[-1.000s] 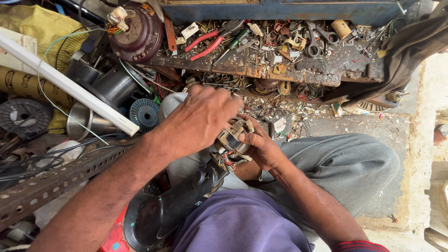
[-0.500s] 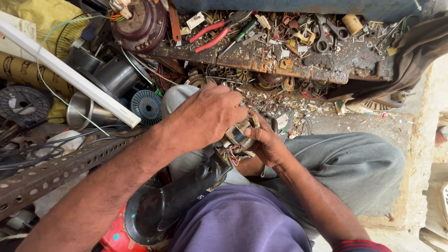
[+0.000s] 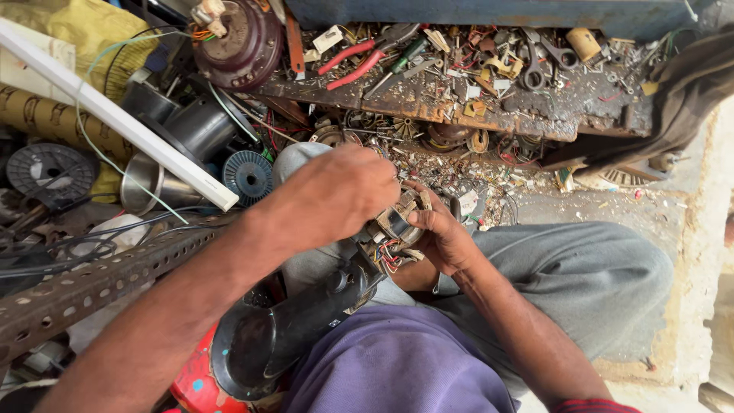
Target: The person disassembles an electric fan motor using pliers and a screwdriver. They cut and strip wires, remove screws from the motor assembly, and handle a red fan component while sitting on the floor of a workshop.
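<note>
**Here, both hands on a motor stator**

Centrally in the frame, our left hand (image 3: 336,191) clenches over the wound stator (image 3: 397,222), our right hand (image 3: 440,237) grasping its lower-right side. Its black housing (image 3: 298,329) stretches down-left, long axis diagonal, stator end pointing upper right toward the red-handled pliers (image 3: 355,61).

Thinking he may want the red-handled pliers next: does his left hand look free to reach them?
Probably not at once: the left hand is clamped on the motor part. The red-handled pliers lie uncovered on the board beyond it.

Cardboard tube (image 3: 57,122): brown, printed, lying at my far left under the white bar.
Yellow bag (image 3: 92,30): crumpled, top left corner.
</note>
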